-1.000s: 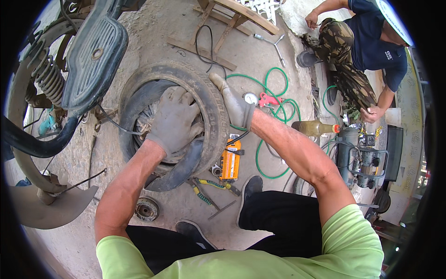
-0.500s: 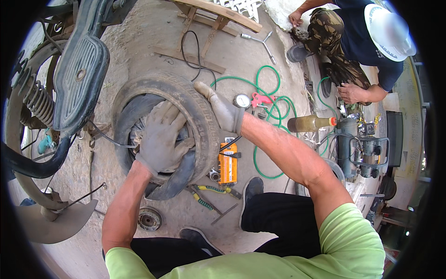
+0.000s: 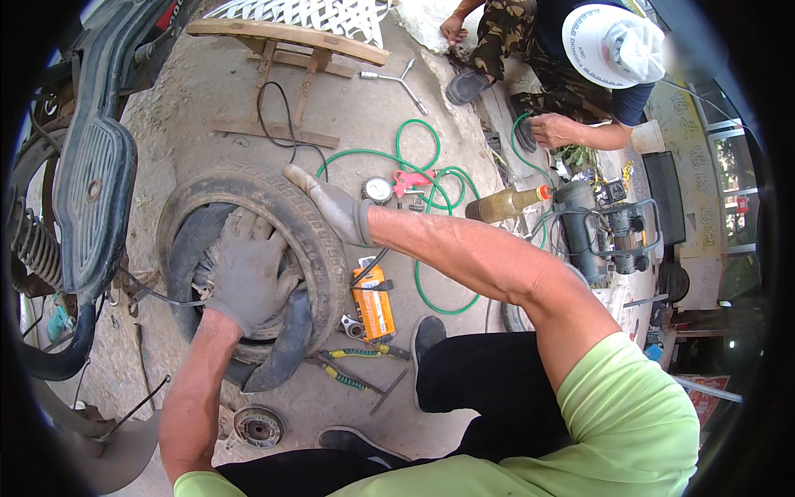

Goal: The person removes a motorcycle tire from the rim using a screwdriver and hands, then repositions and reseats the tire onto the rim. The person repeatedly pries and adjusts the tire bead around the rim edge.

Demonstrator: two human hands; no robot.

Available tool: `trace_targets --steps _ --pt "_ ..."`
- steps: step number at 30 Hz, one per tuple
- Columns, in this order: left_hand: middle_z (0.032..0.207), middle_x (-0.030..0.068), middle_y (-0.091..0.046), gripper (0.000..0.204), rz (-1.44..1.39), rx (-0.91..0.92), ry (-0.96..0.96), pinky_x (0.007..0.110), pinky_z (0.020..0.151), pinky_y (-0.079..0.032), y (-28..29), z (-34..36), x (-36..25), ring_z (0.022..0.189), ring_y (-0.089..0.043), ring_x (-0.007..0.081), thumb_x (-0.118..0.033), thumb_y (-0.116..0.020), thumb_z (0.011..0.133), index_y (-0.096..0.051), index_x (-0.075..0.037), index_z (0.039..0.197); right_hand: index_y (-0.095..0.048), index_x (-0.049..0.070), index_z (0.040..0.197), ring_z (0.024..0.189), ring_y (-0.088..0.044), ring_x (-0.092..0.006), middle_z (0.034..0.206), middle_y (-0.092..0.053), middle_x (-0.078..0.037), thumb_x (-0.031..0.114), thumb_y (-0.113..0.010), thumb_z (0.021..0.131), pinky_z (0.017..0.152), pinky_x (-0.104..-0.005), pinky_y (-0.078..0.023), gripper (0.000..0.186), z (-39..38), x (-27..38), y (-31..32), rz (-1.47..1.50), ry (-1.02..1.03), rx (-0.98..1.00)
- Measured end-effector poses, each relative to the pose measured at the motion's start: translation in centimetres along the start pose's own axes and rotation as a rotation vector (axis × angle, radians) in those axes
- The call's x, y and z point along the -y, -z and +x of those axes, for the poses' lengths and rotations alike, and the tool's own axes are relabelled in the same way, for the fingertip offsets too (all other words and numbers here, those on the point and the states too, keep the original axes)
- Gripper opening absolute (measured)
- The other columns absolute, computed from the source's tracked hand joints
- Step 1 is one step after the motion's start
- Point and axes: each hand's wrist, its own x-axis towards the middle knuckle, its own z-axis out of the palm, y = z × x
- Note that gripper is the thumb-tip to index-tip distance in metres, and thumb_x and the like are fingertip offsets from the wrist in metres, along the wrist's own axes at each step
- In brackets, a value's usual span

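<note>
A worn black scooter tire (image 3: 319, 263) lies on its side on the ground, around a wheel rim that is mostly hidden. Dark rubber, looking like an inner tube (image 3: 286, 352), bulges out of its near side. My left hand (image 3: 247, 273), in a grey glove, presses down inside the tire's opening, fingers spread and thumb apart. Against the far right of the tread lies my gloved right hand (image 3: 335, 203), its fingers stretched along the rubber. A thin black cable (image 3: 157, 291) runs into the tire from the left.
A scooter (image 3: 99, 190) stands at left. Right of the tire are an orange box (image 3: 374, 308), pressure gauge (image 3: 378, 190), red air gun (image 3: 411, 180), green hose (image 3: 418, 277), bottle (image 3: 507, 205) and compressor (image 3: 584, 236). Pliers (image 3: 352, 364) and a drum (image 3: 258, 427) lie nearer. A co-worker (image 3: 571, 66) crouches at upper right.
The whole view has swung right, so things sit further left. My left hand's fingers have moved slightly within the tire's opening; my right hand stays against the tread.
</note>
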Motion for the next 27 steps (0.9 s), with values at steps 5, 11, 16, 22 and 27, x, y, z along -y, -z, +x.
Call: trace_targets --steps 5,11,16,22,27 --pt "0.152 0.0254 -0.062 0.061 -0.040 -0.060 -0.032 0.064 0.125 -0.037 0.6 1.1 -0.8 0.148 -0.051 0.0493 -0.037 -0.086 0.090 -0.071 -0.007 0.141 -0.066 0.008 0.159 0.132 -0.069 -0.0165 0.153 -0.073 -0.007 0.067 -0.041 0.121 0.118 -0.0380 -0.054 0.074 0.9 -0.8 3.1 -0.316 0.072 -0.194" --pt "0.143 0.0175 -0.070 0.044 0.032 -0.142 -0.027 0.058 0.119 -0.044 0.8 0.1 0.0 0.142 -0.058 0.0398 -0.038 -0.079 0.097 -0.076 -0.010 0.131 -0.069 0.008 0.155 0.128 -0.071 -0.0182 0.147 -0.075 -0.010 0.070 -0.039 0.121 0.116 -0.0380 -0.055 0.077 0.2 1.2 0.8 -0.429 0.044 -0.162" --pt "0.148 0.0182 -0.067 0.048 0.064 -0.222 -0.080 0.055 0.122 -0.045 -0.5 -0.7 0.5 0.145 -0.057 0.0399 -0.040 -0.078 0.096 -0.075 -0.013 0.135 -0.077 0.008 0.141 0.104 -0.079 -0.0217 0.124 -0.080 -0.011 0.075 -0.049 0.115 0.094 -0.0365 -0.066 0.077 -2.6 3.4 -0.3 -0.809 0.158 0.123" --pt "0.157 0.0182 -0.064 0.058 0.119 -0.238 0.038 0.055 0.124 -0.045 -1.8 -1.5 -0.6 0.150 -0.055 0.0405 -0.037 -0.084 0.089 -0.074 -0.008 0.138 -0.074 -0.012 0.137 0.111 -0.079 -0.0293 0.126 -0.076 -0.024 0.075 -0.069 0.103 0.096 -0.0405 -0.064 0.094 -0.3 2.2 1.6 -0.957 0.299 0.087" --pt "0.154 0.0166 -0.067 0.051 0.121 -0.418 0.143 0.054 0.121 -0.048 -2.9 -1.1 -3.0 0.146 -0.059 0.0394 -0.029 -0.083 0.091 -0.075 -0.007 0.137 -0.068 -0.022 0.137 0.118 -0.079 -0.0332 0.135 -0.074 -0.033 0.080 -0.073 0.097 0.099 -0.0440 -0.063 0.110 -0.6 3.0 2.3 -1.013 0.230 0.015"
